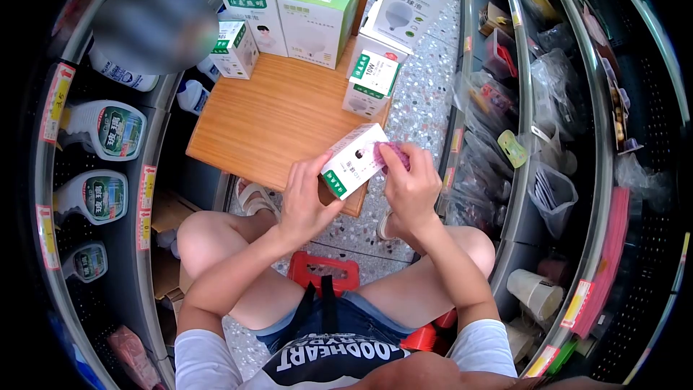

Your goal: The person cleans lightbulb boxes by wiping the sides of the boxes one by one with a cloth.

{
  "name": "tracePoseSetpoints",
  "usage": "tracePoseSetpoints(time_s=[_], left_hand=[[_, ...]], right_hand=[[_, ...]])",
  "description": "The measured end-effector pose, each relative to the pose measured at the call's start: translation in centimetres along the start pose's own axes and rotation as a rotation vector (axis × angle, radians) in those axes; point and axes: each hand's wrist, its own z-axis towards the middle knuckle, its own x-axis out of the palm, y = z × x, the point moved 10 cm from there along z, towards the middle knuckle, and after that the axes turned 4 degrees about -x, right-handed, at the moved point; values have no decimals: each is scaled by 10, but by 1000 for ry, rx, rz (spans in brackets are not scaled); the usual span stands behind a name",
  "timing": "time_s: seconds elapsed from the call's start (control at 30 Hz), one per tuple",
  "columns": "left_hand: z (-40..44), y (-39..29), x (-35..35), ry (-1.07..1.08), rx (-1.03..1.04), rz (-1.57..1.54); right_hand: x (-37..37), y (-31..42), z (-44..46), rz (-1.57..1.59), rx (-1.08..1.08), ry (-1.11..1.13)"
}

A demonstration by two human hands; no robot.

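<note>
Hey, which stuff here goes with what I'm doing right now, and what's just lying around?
In use:
small white box, held in your left hand
pink cloth, in your right hand, against that box

Probably just around:
larger boxes on the wooden table
spray bottles to the left
clear plastic bags to the right

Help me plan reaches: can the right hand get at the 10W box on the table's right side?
Probably yes: the 10W box stands beyond the right hand and the way looks open, though it holds a pink cloth.
</note>
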Motion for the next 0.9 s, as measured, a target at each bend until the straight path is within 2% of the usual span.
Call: tracePoseSetpoints(time_s=[0.13, 0.3, 0.4, 0.43, 0.63, 0.9], left_hand=[[0, 1, 1, -6, 10, 6], [-2, -1, -1, -7, 24, -4], [-4, -2, -1, -6, 31, -11], [-4, -3, -1, -4, 38, -10], [-2, -12, -4, -6, 73, -8], [-3, -8, -1, -25, 79, -18]], right_hand=[[4, -28, 2, -53, 83, 26], [-20, -48, 3, 23, 218, -38], [-44, -22, 2, 147, 138, -108], [-49, -8, 1, 136, 36, -138], [-31, 65, 2, 177, -215, -48], [-12, 79, 1, 208, -264, -23]])
